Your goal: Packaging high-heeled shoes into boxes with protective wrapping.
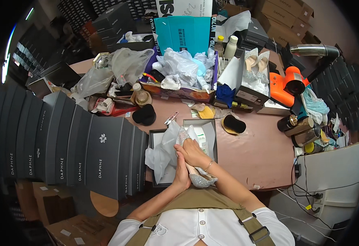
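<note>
At the near edge of a crowded pink bench [261, 156], I watch two bare hands work a glittering silver high-heeled shoe [199, 175] over an open grey shoebox [157, 135]. The left hand [182, 177] is clasped around the shoe's rear, close to the body; the right hand [192, 152] is curled over its upper, fingers pressing in toward the toe — whether they reach inside I cannot tell. The shoe lies lengthwise, pointed toe away from me and over the box, heel end just past the box's near wall. White tissue paper [161, 153] billows from the box's left half, touching the shoe. A tall row of dark grey boxes [85, 147] stands just to the left; small snips [170, 119] and a black pad [145, 114] lie beyond the box, and a second pair of pale heels [256, 62] sits in an upright box well apart. In my judgement, the handling goes best with the left hand steadying the heel while the right works gently — the sequined surface looks easy to snag, and loose tissue should stay clear of the fingers.
</note>
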`<state>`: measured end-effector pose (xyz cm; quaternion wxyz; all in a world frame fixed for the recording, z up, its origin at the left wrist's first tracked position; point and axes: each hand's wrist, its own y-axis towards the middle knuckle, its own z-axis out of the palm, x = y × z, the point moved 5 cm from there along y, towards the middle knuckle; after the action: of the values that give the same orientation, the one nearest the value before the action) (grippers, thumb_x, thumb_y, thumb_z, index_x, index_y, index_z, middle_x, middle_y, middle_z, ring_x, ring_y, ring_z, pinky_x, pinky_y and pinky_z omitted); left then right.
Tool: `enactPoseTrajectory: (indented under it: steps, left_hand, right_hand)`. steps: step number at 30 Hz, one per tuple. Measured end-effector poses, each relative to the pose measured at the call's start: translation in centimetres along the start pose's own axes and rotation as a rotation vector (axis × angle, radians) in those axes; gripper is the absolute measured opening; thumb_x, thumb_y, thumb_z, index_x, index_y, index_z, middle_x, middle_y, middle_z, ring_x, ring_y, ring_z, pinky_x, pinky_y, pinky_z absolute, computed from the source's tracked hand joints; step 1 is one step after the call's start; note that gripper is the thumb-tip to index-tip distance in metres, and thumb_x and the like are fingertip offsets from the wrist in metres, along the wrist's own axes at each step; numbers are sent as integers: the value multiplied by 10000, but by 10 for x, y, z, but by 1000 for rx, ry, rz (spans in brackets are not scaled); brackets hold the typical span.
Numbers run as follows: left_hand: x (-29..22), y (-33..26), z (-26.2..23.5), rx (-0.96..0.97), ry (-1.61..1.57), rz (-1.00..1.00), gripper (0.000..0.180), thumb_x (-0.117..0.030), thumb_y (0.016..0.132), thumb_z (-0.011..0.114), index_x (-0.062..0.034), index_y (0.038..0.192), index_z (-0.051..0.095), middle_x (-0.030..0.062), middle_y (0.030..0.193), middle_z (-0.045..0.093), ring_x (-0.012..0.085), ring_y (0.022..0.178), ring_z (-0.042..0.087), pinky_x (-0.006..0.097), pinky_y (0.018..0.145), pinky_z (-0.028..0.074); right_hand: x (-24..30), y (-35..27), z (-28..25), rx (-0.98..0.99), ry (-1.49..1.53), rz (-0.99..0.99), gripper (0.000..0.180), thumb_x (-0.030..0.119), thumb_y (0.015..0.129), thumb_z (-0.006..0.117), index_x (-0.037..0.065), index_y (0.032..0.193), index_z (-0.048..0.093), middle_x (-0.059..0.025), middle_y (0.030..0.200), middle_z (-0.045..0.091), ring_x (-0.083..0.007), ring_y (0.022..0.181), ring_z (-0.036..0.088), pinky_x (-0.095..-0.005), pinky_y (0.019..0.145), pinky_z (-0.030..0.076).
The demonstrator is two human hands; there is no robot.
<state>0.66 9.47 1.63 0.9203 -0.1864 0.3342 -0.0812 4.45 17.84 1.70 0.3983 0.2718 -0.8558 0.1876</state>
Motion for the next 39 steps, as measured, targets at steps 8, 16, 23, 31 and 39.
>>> enactPoseTrajectory:
  steps: [8,16,23,31,39]
  left_hand:
    - [1,-22,-11,-47,193,57,696,-582,931,381,-37,1360,319,134,1228,501,207,1086,532,351,899,466]
    - [-73,-6,-7,259,582,-122,480,-338,867,650,6,1166,500,89,906,611,117,715,596,265,615,520]
    - [-74,-14,-12,342,684,-236,576,-336,828,685,-2,1241,460,110,965,603,124,764,584,275,665,511]
    - [-80,-5,-10,355,763,-203,580,-307,834,691,-5,1264,447,116,995,607,147,810,598,296,701,520]
    - [-54,11,-53,388,599,-567,387,-230,888,639,9,1172,532,107,943,625,136,765,614,276,659,532]
  right_hand:
    - [31,-53,-11,-233,363,-288,611,458,977,345,-108,971,575,-260,968,559,-428,998,529,-451,897,408]
    - [-17,-85,-75,-380,802,169,399,138,927,577,2,1288,474,-59,1086,597,-156,976,584,-304,898,460]
    - [4,-77,-81,-323,969,-21,428,62,874,624,10,1279,495,-47,1077,586,-115,971,557,-275,846,482]
    - [-1,-79,-77,-331,982,33,396,42,867,626,1,1242,507,-67,1106,593,-134,997,560,-295,878,468]
    - [16,-82,-79,-398,588,24,370,98,785,730,17,1113,578,-57,956,603,-140,854,568,-286,777,478]
